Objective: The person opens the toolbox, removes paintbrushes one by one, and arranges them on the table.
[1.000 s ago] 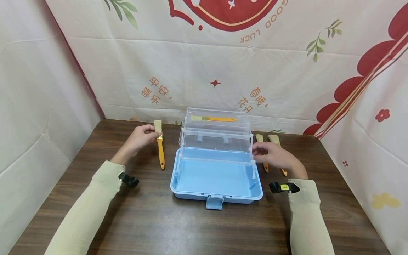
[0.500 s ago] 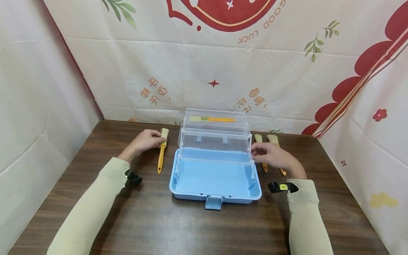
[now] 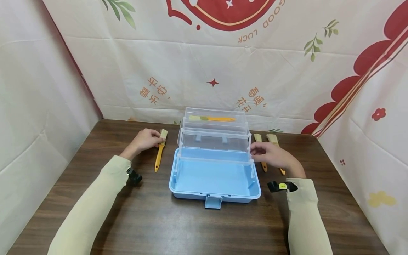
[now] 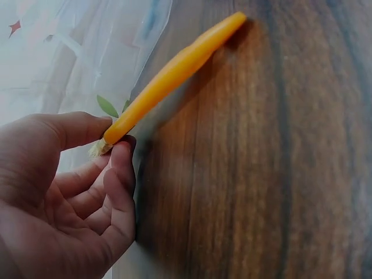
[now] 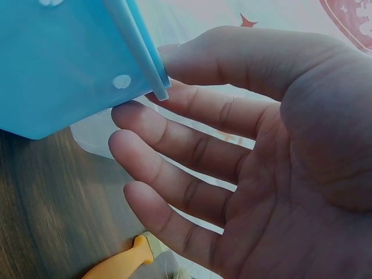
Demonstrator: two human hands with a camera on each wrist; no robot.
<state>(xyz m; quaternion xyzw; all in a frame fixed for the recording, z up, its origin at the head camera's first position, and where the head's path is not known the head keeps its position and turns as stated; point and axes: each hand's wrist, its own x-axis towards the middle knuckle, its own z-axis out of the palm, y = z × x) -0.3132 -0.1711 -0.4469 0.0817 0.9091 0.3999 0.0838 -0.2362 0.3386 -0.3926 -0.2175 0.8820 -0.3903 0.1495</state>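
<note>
My left hand (image 3: 146,139) pinches a paintbrush (image 3: 158,158) near its bristle end, left of the box. In the left wrist view the yellow handle (image 4: 174,75) points away, its far end close to the tabletop. A light-blue storage box (image 3: 216,180) stands open in the middle, with clear trays (image 3: 216,141) raised at its back. Another paintbrush (image 3: 220,119) with a yellow handle lies across the upper tray. My right hand (image 3: 271,154) holds the box's back right edge between thumb and index finger; the other fingers (image 5: 157,157) extend below the edge.
Two more paintbrushes, a narrow one (image 3: 264,166) and a wider one (image 3: 272,138), lie right of the box, partly behind my right hand. A latch (image 3: 213,202) juts from the box front. Printed cloth (image 3: 178,63) hangs behind the brown table (image 3: 143,219).
My left hand has moved right and slightly towards me with the paintbrush, whose handle now tilts down to the left. My right hand stays at the box.
</note>
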